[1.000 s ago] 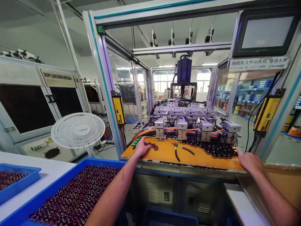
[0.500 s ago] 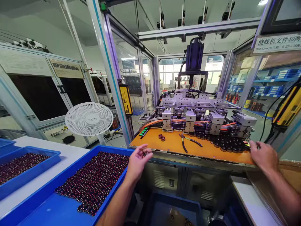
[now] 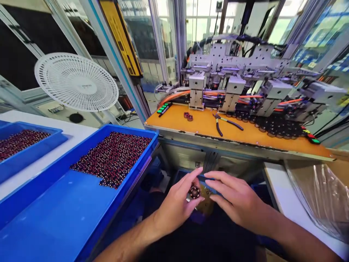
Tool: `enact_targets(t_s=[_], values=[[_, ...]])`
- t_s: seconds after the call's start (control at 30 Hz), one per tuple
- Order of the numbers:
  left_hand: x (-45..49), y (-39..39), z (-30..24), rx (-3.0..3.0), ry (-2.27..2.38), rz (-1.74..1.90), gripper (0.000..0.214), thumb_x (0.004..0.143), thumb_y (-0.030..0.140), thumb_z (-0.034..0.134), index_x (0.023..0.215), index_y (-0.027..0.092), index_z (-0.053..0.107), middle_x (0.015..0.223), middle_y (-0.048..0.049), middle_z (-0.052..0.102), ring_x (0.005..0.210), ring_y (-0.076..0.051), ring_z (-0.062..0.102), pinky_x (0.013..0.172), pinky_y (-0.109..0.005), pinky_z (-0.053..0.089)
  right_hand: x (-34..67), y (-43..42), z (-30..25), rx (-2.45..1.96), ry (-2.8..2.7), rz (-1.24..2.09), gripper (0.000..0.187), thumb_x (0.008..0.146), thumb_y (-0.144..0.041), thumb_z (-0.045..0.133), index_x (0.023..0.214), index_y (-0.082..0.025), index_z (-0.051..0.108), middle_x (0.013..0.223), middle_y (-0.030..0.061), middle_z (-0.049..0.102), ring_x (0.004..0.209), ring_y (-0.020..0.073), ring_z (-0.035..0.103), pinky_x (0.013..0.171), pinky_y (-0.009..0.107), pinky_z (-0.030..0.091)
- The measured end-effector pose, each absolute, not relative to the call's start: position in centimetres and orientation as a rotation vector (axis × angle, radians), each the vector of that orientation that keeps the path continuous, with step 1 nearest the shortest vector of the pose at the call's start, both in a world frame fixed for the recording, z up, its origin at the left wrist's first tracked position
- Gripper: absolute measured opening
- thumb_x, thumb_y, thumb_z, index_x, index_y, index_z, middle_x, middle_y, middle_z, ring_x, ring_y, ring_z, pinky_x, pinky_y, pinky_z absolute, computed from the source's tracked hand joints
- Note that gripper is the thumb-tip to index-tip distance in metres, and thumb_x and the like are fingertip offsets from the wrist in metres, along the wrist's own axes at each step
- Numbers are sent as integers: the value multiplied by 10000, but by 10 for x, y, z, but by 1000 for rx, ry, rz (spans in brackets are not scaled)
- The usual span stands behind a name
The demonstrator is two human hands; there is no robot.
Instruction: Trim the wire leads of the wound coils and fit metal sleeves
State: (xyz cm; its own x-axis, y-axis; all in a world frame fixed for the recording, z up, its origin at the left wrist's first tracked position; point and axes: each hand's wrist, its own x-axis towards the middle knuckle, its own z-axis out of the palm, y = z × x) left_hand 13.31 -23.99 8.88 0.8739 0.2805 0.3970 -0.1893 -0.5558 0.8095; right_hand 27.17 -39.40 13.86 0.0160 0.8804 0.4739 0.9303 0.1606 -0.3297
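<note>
My left hand (image 3: pixel 177 200) is closed round a small motor stator (image 3: pixel 194 192), a dark ring with copper-coloured spots around its rim, its round face turned up toward me. My right hand (image 3: pixel 237 200) is just to the right, its fingers stretched out and apart, with nothing visible in them. Both hands are in front of my body, below the orange bench top (image 3: pixel 169 122). On that bench lie two reddish stators (image 3: pixel 188 116), pliers (image 3: pixel 226 122) with dark handles, and a dense group of black round parts (image 3: pixel 283 126).
A winding machine (image 3: pixel 237 85) with several grey clamp blocks stands along the back of the bench. To the left are a large blue tray (image 3: pixel 68 196) partly filled with stators, a smaller blue tray (image 3: pixel 58 134) and a white fan (image 3: pixel 79 83). Clear plastic-wrapped cardboard (image 3: pixel 319 196) is at right.
My right hand has left the bench's right end and come beside my left hand. My left hand has lowered toward my body with the stator. The view has tilted down.
</note>
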Motion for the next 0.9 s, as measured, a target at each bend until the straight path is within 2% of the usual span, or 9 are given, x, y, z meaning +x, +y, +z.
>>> enact_targets(t_s=[0.1,0.17,0.23,0.37,0.5,0.77,0.9], values=[[129,-243,90,2031,57,568,828,796,47,700,1481,336,335,956,-14,657,870,-180,664,858,-321,566,278,-394,128,-1760,-1943,50,207,997,-152,438,960,-160,642,928,77,671,810,165,636,701,277,501],[128,-246,90,1976,56,536,840,786,38,712,1472,357,348,936,1,665,849,-164,667,836,-299,573,279,-397,124,-1774,-2002,110,302,1008,-155,413,816,-168,646,724,28,613,646,135,563,593,260,419],[127,-248,89,1866,69,514,851,759,22,736,1446,381,385,924,13,668,825,-145,668,794,-262,579,277,-401,123,-1793,-2024,183,338,1014,-170,407,783,-175,653,639,4,563,575,126,506,547,270,354],[127,-254,85,1526,122,458,805,705,-20,766,1346,393,505,941,18,659,840,-134,690,747,-221,584,271,-412,124,-1771,-1839,461,249,999,-229,475,869,-193,685,640,-5,592,569,120,534,563,254,383],[127,-257,79,1336,124,467,798,672,-48,781,1294,394,544,911,34,668,837,-126,703,738,-209,580,262,-422,127,-1739,-1675,665,196,968,-217,527,855,-205,687,621,-24,612,557,102,551,593,219,432],[128,-260,76,1266,144,586,770,629,-48,818,1252,333,574,897,28,747,781,-113,711,724,-189,579,235,-434,110,-1587,-1541,627,257,960,-258,535,789,-203,719,586,1,661,547,110,606,570,204,469],[125,-261,76,1369,154,672,744,665,-43,794,1269,322,560,947,2,769,806,-126,725,752,-202,592,238,-429,100,-1561,-1324,756,117,835,-294,728,778,-192,718,611,-17,658,574,109,600,596,197,475]])
